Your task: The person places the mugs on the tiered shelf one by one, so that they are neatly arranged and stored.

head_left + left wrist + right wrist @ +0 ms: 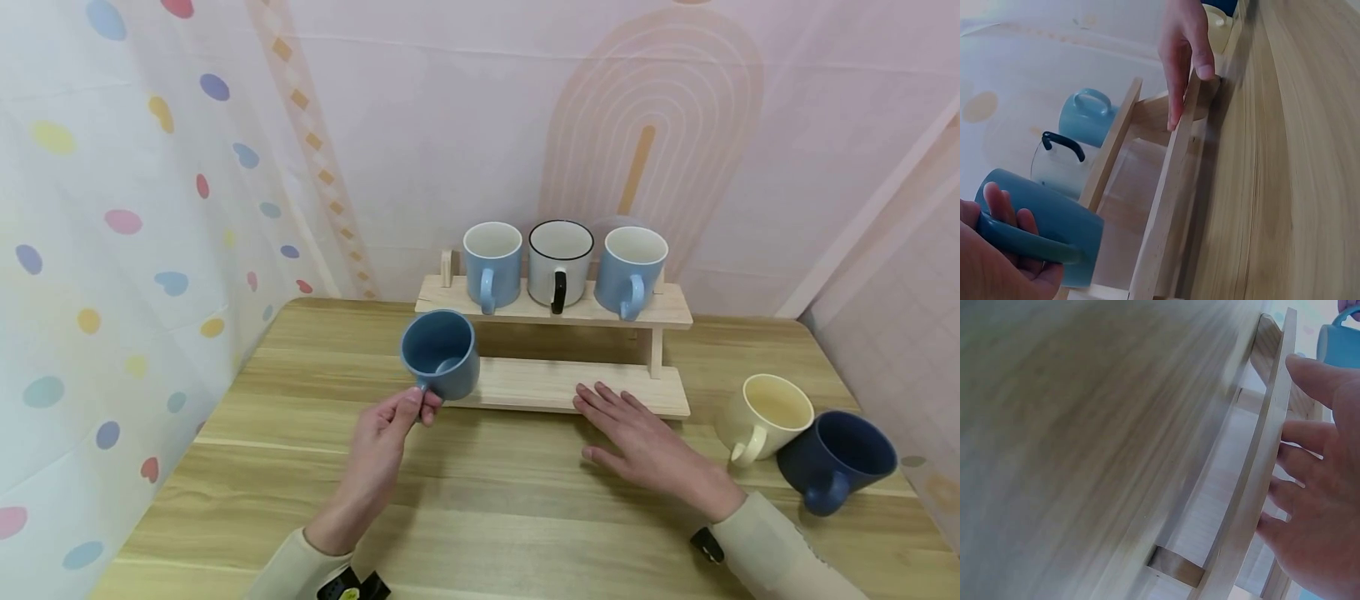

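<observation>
Teal mug (441, 358): handle pinched in left hand (387, 429); could tip, being held one-sided. Rack (536, 385): right hand (636, 442), fingers straight, touches it; pressure could shift it.

We can read no text, label, brand, number or sign in any of the three views. In the head view we make out a yellow mark (350, 594) on the black wrist device (332, 590) by the left sleeve (288, 568), at the bottom edge, but it is too small for us to tell whether it carries any lettering.
</observation>
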{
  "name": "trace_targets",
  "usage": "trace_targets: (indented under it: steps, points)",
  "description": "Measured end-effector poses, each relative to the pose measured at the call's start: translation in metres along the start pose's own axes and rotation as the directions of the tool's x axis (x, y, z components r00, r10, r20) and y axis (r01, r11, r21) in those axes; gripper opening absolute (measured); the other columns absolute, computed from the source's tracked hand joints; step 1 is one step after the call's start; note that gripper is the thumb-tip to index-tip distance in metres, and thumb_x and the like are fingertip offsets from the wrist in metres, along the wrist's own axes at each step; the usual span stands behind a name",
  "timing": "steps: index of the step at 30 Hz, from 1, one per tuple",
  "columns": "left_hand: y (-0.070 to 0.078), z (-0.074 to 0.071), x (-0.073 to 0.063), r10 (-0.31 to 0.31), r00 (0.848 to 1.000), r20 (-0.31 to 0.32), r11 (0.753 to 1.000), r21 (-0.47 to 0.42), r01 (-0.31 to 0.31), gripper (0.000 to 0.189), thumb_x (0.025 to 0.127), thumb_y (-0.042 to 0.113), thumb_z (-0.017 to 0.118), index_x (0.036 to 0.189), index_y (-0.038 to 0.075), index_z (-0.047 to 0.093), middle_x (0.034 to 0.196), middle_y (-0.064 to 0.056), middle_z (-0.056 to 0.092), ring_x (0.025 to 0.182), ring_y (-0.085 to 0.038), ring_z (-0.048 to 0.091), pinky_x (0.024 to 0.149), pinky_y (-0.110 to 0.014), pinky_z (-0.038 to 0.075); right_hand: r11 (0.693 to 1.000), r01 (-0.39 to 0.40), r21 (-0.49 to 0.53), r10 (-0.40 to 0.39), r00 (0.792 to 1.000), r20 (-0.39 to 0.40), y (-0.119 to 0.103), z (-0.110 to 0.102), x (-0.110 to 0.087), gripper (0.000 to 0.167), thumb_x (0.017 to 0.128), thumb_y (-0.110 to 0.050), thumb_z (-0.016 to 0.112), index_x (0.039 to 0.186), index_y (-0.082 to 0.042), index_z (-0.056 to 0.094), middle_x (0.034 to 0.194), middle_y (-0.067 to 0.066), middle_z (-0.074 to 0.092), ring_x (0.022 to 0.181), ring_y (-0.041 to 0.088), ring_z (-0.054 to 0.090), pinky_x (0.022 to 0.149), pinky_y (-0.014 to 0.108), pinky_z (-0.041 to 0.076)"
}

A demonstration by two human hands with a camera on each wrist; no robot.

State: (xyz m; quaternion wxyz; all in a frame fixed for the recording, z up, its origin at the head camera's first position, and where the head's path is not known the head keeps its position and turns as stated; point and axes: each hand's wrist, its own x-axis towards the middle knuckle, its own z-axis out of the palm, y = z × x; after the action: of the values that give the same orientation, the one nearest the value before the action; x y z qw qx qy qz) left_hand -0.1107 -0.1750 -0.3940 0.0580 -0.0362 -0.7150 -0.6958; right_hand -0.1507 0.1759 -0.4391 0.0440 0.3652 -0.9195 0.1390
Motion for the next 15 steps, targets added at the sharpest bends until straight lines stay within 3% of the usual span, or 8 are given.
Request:
trace_targets:
  steps: [15]
  points:
    - [-0.012, 0.018, 0.012, -0.02, 1.0, -0.003, 1.0, 0.008, 0.02, 0.04, 0.11, 0.02, 0.053, 0.108, -0.018, 0.067, 0.086, -0.003, 0.071, 0.111, -0.017, 0.061, 0.107, -0.027, 0.04, 1.0, -0.007, -0.002, 0.007, 1.0, 0.002, 0.0, 0.001, 0.0, 0.067, 0.101, -0.033, 0.068, 0.154, 0.0, 0.045, 0.163, 0.016, 0.039, 0.15, 0.04, 0.034, 0.119, 0.06, 0.029]
